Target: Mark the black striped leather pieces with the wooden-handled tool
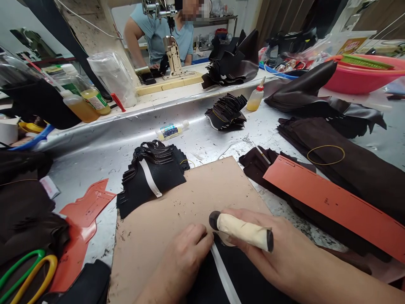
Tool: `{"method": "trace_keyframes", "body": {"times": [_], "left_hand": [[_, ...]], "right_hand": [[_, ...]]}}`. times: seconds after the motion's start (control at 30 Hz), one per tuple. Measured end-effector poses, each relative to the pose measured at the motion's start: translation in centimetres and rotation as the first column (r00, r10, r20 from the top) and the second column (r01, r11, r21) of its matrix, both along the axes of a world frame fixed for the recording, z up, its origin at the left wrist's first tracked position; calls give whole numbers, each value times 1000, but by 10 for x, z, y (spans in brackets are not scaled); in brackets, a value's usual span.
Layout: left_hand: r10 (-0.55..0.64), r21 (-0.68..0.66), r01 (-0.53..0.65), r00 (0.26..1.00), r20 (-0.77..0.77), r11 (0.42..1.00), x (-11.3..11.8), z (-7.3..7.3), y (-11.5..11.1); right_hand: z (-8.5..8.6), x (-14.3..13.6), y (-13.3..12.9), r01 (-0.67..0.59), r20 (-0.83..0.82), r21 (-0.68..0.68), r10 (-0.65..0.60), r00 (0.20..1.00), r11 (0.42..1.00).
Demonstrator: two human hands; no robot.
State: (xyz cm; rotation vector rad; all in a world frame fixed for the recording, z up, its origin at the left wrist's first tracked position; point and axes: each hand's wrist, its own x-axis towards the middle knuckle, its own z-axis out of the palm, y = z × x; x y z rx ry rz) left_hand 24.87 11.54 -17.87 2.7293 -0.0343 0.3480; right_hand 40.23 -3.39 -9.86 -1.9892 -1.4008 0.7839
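My left hand (190,247) is closed, its fingers curled and pressed at the edge of a black fabric or leather piece (249,274) with a white strip (223,272) along it. In my right hand (281,249) is a tool with a cream, wrapped-looking cylindrical body (243,230) and dark ends; its underside and exact kind are hidden. Both hands are close together over a tan board (164,228), and the black piece lies on its near part. On the board's far left corner rests a fanned stack of black pieces (155,173), the top one bearing a white strip.
Orange templates (325,202) (85,207) lie on both sides. Scissors (34,274) are at lower left. Beyond the board are a small bottle (172,130), a banded black bundle (226,112) and a glue bottle (255,98). A person (155,38) sits behind a sewing machine (172,55).
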Motion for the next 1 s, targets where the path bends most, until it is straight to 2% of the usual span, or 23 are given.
{"method": "trace_keyframes", "body": {"times": [0.2,0.37,0.47,0.6,0.8,0.87,1.0], "left_hand": [[-9,16,8,998,58,1000,2,2,-1],[14,24,-16,999,45,1000,2,5,-2],[41,19,-42,998,40,999,3,3,-2],[146,28,-152,979,141,988,4,1,-5],[216,-72,-208,968,126,975,1,5,-11],[202,-48,-196,963,180,979,-1,5,-13],[121,82,-147,956,266,986,-3,3,-16]], "right_hand": [[-7,0,6,-30,68,-143,40,997,989],[-3,0,7,-18,93,-98,27,995,995],[-10,-5,6,25,99,-147,-11,995,989],[-20,-8,5,18,98,-159,-2,995,987],[-21,-6,4,46,64,-127,-38,997,991],[-21,-6,4,55,52,-122,-49,997,991],[-18,-4,4,48,47,-149,-41,998,988]]}}
